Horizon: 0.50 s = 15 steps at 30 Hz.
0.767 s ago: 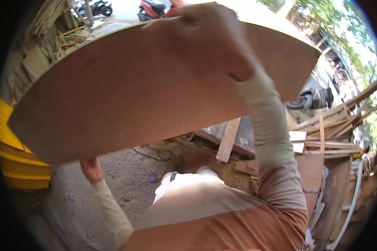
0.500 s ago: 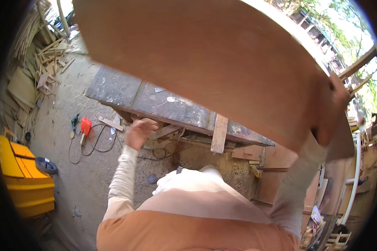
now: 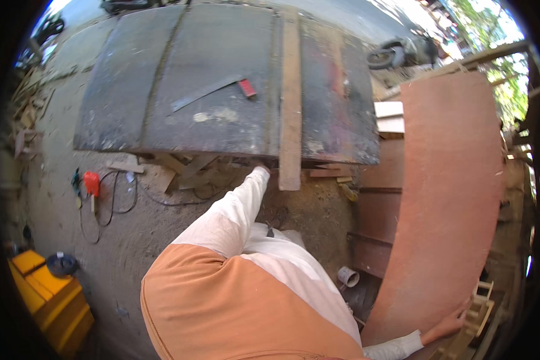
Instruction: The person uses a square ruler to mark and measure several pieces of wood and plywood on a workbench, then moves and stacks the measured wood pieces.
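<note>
Outdoor woodworking yard, sandy ground point(image 3: 123, 252) underfoot. Dark, paint-spotted workbench point(image 3: 222, 48) spreading ahead of the left hand point(image 3: 260, 165). Reddish-brown panel point(image 3: 444, 180), one long edge bowed, stretching forward from the right hand point(image 3: 450, 324); standing, leaning or lying, not clear from this angle. Step in hand, as judged: handling the panel with the right hand alone, off to the side of the workbench. Next move, if on the panel, probably calls for steady support at the near end, given the length. Right hand at the panel's near outer edge, fingers partly extended, against or just beside it; firmness of hold not readable. Left hand at the near workbench edge, mostly hidden; finger spread and any hold impossible to make out; well apart from the panel. Narrow plank point(image 3: 290, 102) across the workbench just right of the left hand, near end overhanging. Thin metal strip point(image 3: 207, 94) and small red block point(image 3: 246, 88) beyond the left hand. Against half a second ago: panel shifted from in front to the right side, workbench top uncovered, left hand now at the workbench edge.
</note>
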Tool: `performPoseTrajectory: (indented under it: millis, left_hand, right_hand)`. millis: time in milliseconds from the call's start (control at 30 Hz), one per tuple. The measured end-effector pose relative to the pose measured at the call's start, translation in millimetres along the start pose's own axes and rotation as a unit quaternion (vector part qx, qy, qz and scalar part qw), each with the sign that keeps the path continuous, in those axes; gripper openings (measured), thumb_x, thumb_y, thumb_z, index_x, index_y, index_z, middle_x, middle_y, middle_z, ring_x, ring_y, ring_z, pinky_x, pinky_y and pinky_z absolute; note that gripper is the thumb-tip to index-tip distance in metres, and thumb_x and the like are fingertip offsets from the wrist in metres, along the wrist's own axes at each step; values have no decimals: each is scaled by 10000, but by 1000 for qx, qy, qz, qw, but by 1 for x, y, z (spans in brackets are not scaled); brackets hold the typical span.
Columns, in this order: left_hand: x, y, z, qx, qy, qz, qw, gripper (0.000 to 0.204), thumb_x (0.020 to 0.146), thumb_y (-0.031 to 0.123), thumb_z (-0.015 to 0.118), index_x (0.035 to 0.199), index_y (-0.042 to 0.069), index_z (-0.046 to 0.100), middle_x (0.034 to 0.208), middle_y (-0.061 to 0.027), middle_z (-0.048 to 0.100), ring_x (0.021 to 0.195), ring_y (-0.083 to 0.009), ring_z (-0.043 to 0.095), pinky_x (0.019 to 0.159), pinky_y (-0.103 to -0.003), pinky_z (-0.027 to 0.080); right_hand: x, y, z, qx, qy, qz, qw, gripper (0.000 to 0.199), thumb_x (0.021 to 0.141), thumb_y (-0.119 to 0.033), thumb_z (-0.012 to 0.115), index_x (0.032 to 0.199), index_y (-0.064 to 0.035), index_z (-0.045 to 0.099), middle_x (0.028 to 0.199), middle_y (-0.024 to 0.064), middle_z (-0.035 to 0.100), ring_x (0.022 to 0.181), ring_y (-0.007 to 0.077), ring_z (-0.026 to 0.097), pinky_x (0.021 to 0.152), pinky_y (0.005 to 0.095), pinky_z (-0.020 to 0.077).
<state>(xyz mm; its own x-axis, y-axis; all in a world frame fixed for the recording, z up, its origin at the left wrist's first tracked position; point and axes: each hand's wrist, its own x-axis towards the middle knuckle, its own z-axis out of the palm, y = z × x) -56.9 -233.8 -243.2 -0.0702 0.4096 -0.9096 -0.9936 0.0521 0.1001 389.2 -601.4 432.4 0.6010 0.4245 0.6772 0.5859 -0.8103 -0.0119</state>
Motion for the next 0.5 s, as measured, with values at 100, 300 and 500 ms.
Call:
performPoseTrajectory:
  millis: [100,300,500]
  left_hand:
    - [14,-16,6,48,10,-9,999,391,992,270,430,1249,33,603,1244,-185,646,1135,-368,609,1016,-501,481]
    - [23,-26,11,142,19,-5,990,376,979,284,461,1219,41,618,1218,-165,653,1114,-348,615,1004,-498,484]
    - [23,-39,14,209,15,12,978,361,967,297,493,1190,50,633,1192,-145,661,1092,-328,621,991,-495,487]
  right_hand:
    - [-38,34,-14,-78,-53,39,995,549,1019,-514,524,1177,-26,719,1046,221,727,937,381,702,782,417,537]
    - [-94,53,-13,2,-88,68,994,523,1017,-430,581,1009,78,703,796,256,675,623,321,582,639,428,480]
    - [-115,103,47,55,-120,55,990,510,1010,-404,583,920,87,688,684,224,603,613,264,512,593,426,446]
